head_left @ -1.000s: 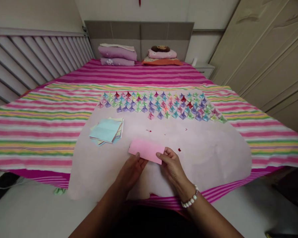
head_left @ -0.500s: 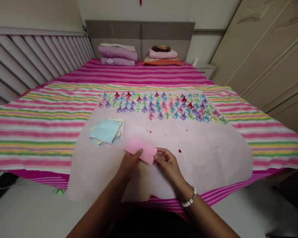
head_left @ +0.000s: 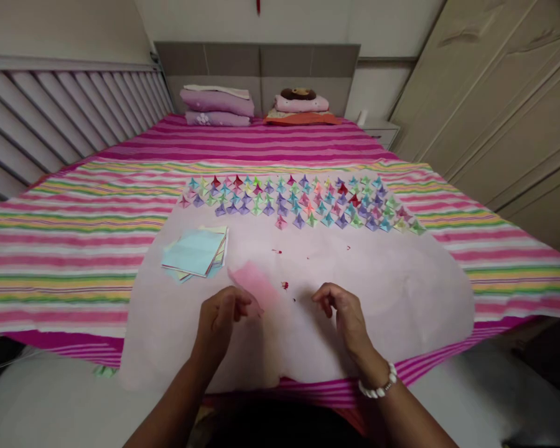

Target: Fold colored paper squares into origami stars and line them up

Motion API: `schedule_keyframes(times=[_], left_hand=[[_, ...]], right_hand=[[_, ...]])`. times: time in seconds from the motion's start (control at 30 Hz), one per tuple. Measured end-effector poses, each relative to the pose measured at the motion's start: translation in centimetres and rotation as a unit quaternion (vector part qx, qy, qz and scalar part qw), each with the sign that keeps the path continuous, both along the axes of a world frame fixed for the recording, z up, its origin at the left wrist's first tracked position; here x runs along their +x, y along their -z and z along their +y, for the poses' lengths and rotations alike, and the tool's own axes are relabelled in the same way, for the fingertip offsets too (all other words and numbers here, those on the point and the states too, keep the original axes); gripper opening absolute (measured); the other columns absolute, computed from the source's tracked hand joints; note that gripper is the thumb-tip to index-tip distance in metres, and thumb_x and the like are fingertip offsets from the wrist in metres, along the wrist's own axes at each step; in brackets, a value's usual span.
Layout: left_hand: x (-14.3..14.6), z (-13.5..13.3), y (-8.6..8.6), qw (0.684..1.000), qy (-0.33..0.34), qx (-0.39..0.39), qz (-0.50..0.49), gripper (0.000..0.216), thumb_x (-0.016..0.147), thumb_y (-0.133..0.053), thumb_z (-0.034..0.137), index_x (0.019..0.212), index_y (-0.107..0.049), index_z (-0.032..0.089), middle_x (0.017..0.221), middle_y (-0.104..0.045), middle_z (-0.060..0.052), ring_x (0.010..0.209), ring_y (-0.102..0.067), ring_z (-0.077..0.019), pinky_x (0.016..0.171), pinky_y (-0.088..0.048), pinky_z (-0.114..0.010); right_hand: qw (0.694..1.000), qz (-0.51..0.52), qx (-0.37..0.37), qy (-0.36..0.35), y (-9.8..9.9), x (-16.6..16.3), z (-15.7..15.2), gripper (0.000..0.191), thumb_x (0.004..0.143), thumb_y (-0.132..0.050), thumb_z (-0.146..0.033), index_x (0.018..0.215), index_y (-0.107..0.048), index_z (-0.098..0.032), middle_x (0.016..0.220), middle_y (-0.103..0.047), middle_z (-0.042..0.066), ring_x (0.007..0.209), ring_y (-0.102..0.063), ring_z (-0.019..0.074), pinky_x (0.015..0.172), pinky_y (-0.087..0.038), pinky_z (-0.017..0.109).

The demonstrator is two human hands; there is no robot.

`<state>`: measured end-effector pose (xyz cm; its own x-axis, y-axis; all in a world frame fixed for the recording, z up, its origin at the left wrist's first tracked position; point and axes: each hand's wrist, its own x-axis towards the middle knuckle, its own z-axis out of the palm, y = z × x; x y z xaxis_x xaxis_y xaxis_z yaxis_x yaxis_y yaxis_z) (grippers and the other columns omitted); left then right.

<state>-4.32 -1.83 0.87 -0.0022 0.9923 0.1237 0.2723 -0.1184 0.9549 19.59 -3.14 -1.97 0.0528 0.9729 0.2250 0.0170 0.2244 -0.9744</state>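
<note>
A pink sheet of paper (head_left: 257, 284) lies slantwise on the pale mat (head_left: 378, 292), slightly blurred, with its near edge raised. Beside that edge is my left hand (head_left: 220, 316), fingers loosely curled and seemingly off the paper; whether a fingertip still brushes it is hard to see. My right hand (head_left: 344, 311) hovers over the mat to the right, its fingers bent and apart, with nothing in them. Small red paper scraps (head_left: 285, 285) lie between the hands. To the left is a stack of square paper (head_left: 193, 251), light blue on top.
Rows of small folded paper pieces (head_left: 298, 219) in many colours line the mat's far side. The mat rests on a striped bedspread (head_left: 60, 261). Folded bedding (head_left: 217, 102) is piled by the headboard (head_left: 233, 62). A wardrobe (head_left: 485, 106) stands at the right.
Both hands held the pink paper before; now it lies lower on the mat. My right hand has moved right, my left hand a little left. A red scrap now lies between them.
</note>
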Motion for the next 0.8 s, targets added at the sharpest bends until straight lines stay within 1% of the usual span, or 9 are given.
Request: schedule_keyframes(times=[0.07,0.13,0.27,0.4,0.5,0.57,0.63,0.67,0.8], left_hand=[[0.1,-0.1,-1.5,1.000,0.017,-0.005,-0.016,0.075,0.081,-0.021,0.076,0.055,-0.060,0.018,0.045,-0.046,0.000,0.044,-0.040,-0.0130,0.045,-0.031,-0.026],[0.1,0.2,-2.1,0.999,0.012,-0.035,-0.037,0.080,0.079,-0.011,0.079,0.050,-0.055,0.019,0.040,-0.038,0.001,0.041,-0.033,-0.0119,0.043,-0.025,-0.026],[0.2,1.0,-1.5,0.988,0.008,-0.129,-0.080,0.079,0.081,-0.006,0.076,0.043,-0.046,0.019,0.039,-0.028,0.002,0.041,-0.026,-0.0111,0.044,-0.018,-0.026],[0.1,1.6,-0.5,0.984,0.001,-0.164,-0.070,0.076,0.082,-0.010,0.075,0.042,-0.045,0.020,0.039,-0.026,0.003,0.040,-0.026,-0.0112,0.045,-0.018,-0.026],[-0.8,2.1,0.4,0.993,-0.059,-0.104,0.023,0.058,0.081,-0.039,0.068,0.060,-0.060,0.018,0.054,-0.052,-0.002,0.053,-0.046,-0.0149,0.052,-0.034,-0.027],[-2.0,2.6,1.5,0.985,-0.107,-0.052,0.128,0.042,0.072,-0.061,0.057,0.088,-0.066,0.018,0.084,-0.066,-0.006,0.075,-0.058,-0.0210,0.069,-0.044,-0.032],[-3.4,3.0,3.0,0.968,-0.130,-0.015,0.215,0.054,0.068,-0.067,0.050,0.109,-0.061,0.016,0.110,-0.063,-0.012,0.097,-0.058,-0.0280,0.084,-0.045,-0.039],[-4.0,3.2,3.8,0.962,-0.130,0.004,0.240,0.057,0.068,-0.068,0.048,0.114,-0.059,0.015,0.115,-0.060,-0.014,0.105,-0.056,-0.0307,0.090,-0.044,-0.043],[-5.4,3.4,6.2,0.949,-0.137,0.029,0.284,0.067,0.064,-0.070,0.044,0.120,-0.054,0.010,0.119,-0.057,-0.018,0.115,-0.051,-0.0346,0.098,-0.041,-0.049]], right_hand=[[1.000,0.022,0.005,-0.006,-1.1,0.2,0.2,0.069,0.082,-0.029,-0.076,0.068,-0.065,-0.019,0.054,-0.048,0.000,0.050,-0.039,0.0135,0.048,-0.029,0.028],[0.999,0.042,0.001,0.007,-2.1,0.2,0.5,0.075,0.079,-0.023,-0.081,0.061,-0.061,-0.019,0.050,-0.041,-0.001,0.048,-0.035,0.0126,0.047,-0.024,0.027],[0.994,0.082,-0.067,0.027,-2.6,-0.1,1.4,0.076,0.080,-0.018,-0.080,0.050,-0.053,-0.020,0.045,-0.034,-0.002,0.044,-0.029,0.0109,0.046,-0.020,0.027],[0.986,0.093,-0.134,0.028,-1.1,-0.4,2.4,0.074,0.081,-0.021,-0.079,0.049,-0.050,-0.020,0.042,-0.035,-0.003,0.040,-0.026,0.0094,0.043,-0.016,0.026],[0.987,0.063,-0.146,0.002,-0.1,-1.1,2.6,0.072,0.081,-0.025,-0.078,0.051,-0.054,-0.019,0.041,-0.038,-0.003,0.039,-0.030,0.0093,0.043,-0.020,0.026],[0.990,0.018,-0.142,-0.019,0.4,-1.7,2.4,0.065,0.079,-0.039,-0.075,0.055,-0.058,-0.018,0.045,-0.045,-0.002,0.042,-0.037,0.0101,0.044,-0.027,0.025],[0.990,-0.024,-0.130,-0.048,0.8,-2.5,2.1,0.054,0.074,-0.056,-0.069,0.058,-0.059,-0.018,0.050,-0.050,-0.002,0.047,-0.042,0.0107,0.047,-0.031,0.025],[0.990,-0.042,-0.122,-0.061,1.1,-3.0,1.9,0.049,0.071,-0.062,-0.065,0.058,-0.059,-0.018,0.051,-0.050,-0.003,0.049,-0.042,0.0107,0.048,-0.031,0.025],[0.983,-0.099,-0.107,-0.114,2.2,-4.5,1.2,0.032,0.075,-0.067,-0.050,0.071,-0.064,-0.018,0.056,-0.053,-0.004,0.050,-0.042,0.0099,0.048,-0.032,0.023]])
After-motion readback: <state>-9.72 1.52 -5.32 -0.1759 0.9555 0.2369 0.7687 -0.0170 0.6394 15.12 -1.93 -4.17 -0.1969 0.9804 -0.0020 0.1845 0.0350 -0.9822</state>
